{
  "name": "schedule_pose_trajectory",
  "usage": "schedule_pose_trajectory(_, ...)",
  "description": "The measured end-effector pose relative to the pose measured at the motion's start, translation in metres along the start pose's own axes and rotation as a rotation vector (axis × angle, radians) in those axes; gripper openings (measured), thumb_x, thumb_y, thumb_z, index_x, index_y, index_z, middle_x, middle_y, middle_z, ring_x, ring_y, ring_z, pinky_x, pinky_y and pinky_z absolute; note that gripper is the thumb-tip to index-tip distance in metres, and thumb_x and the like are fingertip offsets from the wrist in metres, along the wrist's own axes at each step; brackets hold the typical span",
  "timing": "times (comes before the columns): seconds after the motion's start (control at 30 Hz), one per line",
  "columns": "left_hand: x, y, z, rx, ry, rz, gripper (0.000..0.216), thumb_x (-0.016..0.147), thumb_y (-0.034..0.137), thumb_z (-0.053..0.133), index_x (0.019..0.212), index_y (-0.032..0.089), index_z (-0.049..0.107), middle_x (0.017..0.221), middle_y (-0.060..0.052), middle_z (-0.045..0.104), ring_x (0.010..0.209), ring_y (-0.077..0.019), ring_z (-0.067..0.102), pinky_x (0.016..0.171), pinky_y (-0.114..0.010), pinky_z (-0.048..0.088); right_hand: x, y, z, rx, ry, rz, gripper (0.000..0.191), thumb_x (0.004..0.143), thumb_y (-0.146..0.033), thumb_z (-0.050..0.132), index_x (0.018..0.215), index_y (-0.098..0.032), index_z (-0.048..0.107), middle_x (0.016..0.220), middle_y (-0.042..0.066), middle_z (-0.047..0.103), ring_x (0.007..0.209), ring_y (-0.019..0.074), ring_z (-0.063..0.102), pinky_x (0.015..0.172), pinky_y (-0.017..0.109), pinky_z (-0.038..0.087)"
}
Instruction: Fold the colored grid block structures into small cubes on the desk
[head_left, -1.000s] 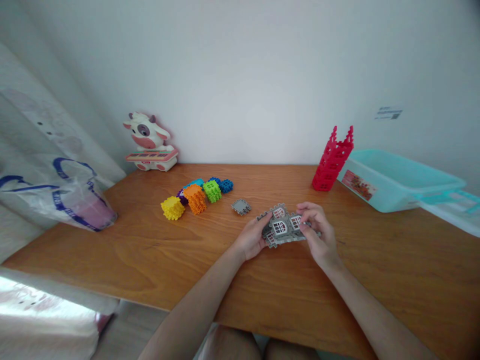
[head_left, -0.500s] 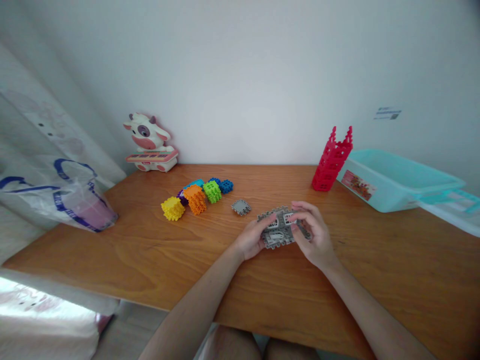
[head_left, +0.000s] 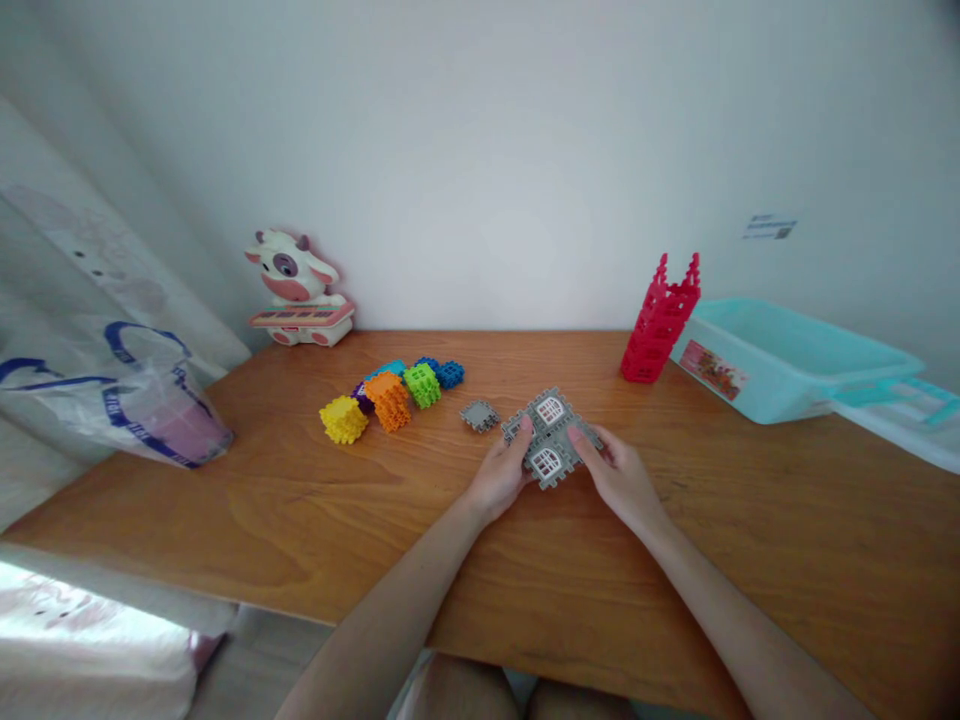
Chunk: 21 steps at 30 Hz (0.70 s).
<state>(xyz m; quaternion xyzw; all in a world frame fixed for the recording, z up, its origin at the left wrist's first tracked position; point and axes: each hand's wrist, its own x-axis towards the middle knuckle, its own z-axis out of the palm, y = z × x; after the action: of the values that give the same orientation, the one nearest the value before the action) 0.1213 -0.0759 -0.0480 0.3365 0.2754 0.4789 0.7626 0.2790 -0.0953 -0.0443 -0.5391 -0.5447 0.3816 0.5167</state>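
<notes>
Several grey interlocking building tiles (head_left: 553,436), two of them with white lattice windows, are joined into a flat-looking panel above the table. My left hand (head_left: 502,474) grips its left edge, thumb on top and fingers underneath. At the right edge my right hand (head_left: 616,474) holds the same panel, its thumb lying across the surface. Just left of the panel, a loose grey tile (head_left: 478,415) lies on the table. Beyond it are stacks of matching tiles: yellow (head_left: 344,419), orange (head_left: 388,400), green (head_left: 423,385) and blue (head_left: 450,375).
A red tile tower (head_left: 660,325) stands at the back right, beside a turquoise bin (head_left: 795,370) with its handle toward the right. A cow toy with a keyboard (head_left: 300,295) sits at the back left. A plastic bag (head_left: 161,410) with a pink item rests on the wooden table's (head_left: 300,530) left.
The grey panel has been turned in my hands and now faces up, both windows plainly visible. My right fingers have gone from its top to beneath its right edge.
</notes>
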Motion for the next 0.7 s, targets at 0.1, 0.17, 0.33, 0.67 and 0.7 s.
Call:
schedule_pose_trajectory(0.1, -0.002, 0.001, 0.002, -0.018, -0.019, 0.008, 0.053, 0.084, 0.059, 0.064, 0.112, 0.015, 0.068, 0.111, -0.013, 0.073, 0.107, -0.0258, 0.067, 0.096, -0.038, 0.052, -0.001, -0.006, 0.002, 0.081, -0.028, 0.038, 0.045, 0.080, -0.062, 0.064, 0.094, -0.019, 0.071, 0.087, 0.007, 0.075, 0.083, 0.0264, 0.069, 0.075, 0.037, 0.056)
schedule_pose_trajectory(0.17, -0.003, 0.004, 0.001, 0.015, -0.007, -0.007, 0.050, 0.080, 0.055, 0.070, 0.111, 0.015, 0.068, 0.108, -0.011, 0.073, 0.100, -0.0238, 0.068, 0.089, -0.035, 0.054, -0.001, -0.006, 0.001, 0.133, 0.010, 0.047, 0.043, 0.078, -0.061, 0.068, 0.090, -0.019, 0.070, 0.084, 0.006, 0.074, 0.079, 0.0241, 0.068, 0.071, 0.034, 0.055)
schedule_pose_trajectory(0.33, -0.001, 0.011, -0.007, 0.162, 0.041, -0.031, 0.046, 0.071, 0.051, 0.079, 0.097, 0.014, 0.068, 0.088, -0.006, 0.069, 0.073, -0.0140, 0.063, 0.066, -0.023, 0.051, 0.002, -0.003, -0.004, 0.242, 0.031, 0.058, 0.040, 0.077, -0.055, 0.073, 0.096, -0.020, 0.069, 0.091, 0.004, 0.074, 0.079, 0.0203, 0.067, 0.071, 0.031, 0.054)
schedule_pose_trajectory(0.67, 0.000, 0.001, -0.008, 0.547, 0.026, 0.242, 0.048, 0.086, 0.063, 0.056, 0.095, 0.016, 0.062, 0.074, 0.001, 0.059, 0.061, -0.0105, 0.053, 0.059, -0.023, 0.046, 0.007, 0.005, -0.002, 0.179, 0.260, 0.163, 0.050, 0.067, -0.057, 0.080, 0.099, -0.021, 0.066, 0.098, 0.008, 0.075, 0.092, 0.0265, 0.070, 0.080, 0.038, 0.056)
schedule_pose_trajectory(0.7, 0.000, 0.000, -0.008, 0.585, 0.029, 0.274, 0.047, 0.088, 0.062, 0.054, 0.097, 0.016, 0.062, 0.077, 0.000, 0.060, 0.064, -0.0111, 0.054, 0.061, -0.023, 0.046, 0.007, 0.005, -0.003, 0.147, 0.280, 0.175, 0.049, 0.066, -0.057, 0.080, 0.097, -0.021, 0.066, 0.096, 0.008, 0.075, 0.091, 0.0273, 0.070, 0.080, 0.039, 0.056)
